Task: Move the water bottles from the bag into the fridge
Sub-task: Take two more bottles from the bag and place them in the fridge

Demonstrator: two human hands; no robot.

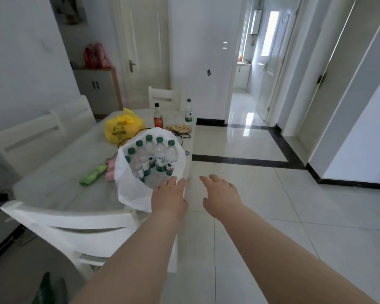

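Tabletop [53, 187]: white bag [132, 191] partly hides leftmost water bottles [138, 163].

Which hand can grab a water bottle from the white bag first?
Probably the left. The left hand is at the white bag, by its open rim, just in front of the green-capped bottles. The right hand hovers beside the table, over the floor, farther from them.
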